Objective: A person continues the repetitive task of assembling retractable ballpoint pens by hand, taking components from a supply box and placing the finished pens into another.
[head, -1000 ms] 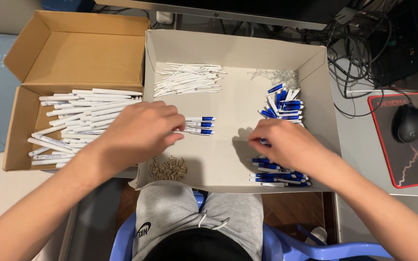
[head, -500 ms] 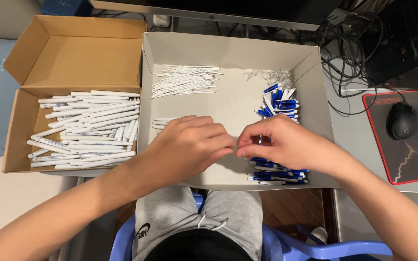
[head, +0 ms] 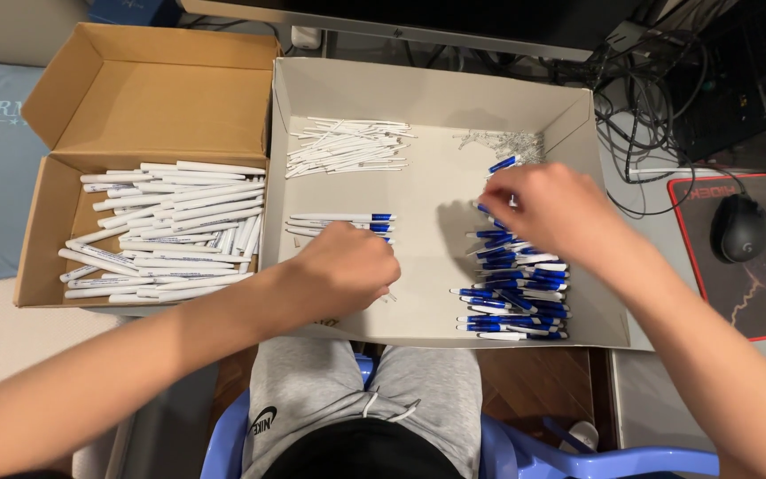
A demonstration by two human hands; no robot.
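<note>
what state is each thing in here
brown box: open, white pens lying inside
white box: open, parts in separate piles
left hand: closed, beside a few blue-tipped pens
right hand: over the blue parts pile
mouse: on its pad, untouched

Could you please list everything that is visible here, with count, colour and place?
Brown cardboard box: one, left, flaps open.
White pen barrels: a heap, inside the brown box.
Grey tray box: one, centre.
Thin white tubes: a pile, tray's far left.
Small springs: a cluster, tray's far right.
Blue-tipped pens: a few, beside the left hand.
Blue and white pen parts: a heap, tray's right.
Mouse: one, black, on a red-edged mat.
Cables: a black tangle, far right.
Left hand: closed, in the tray.
Right hand: over the blue heap.
</note>
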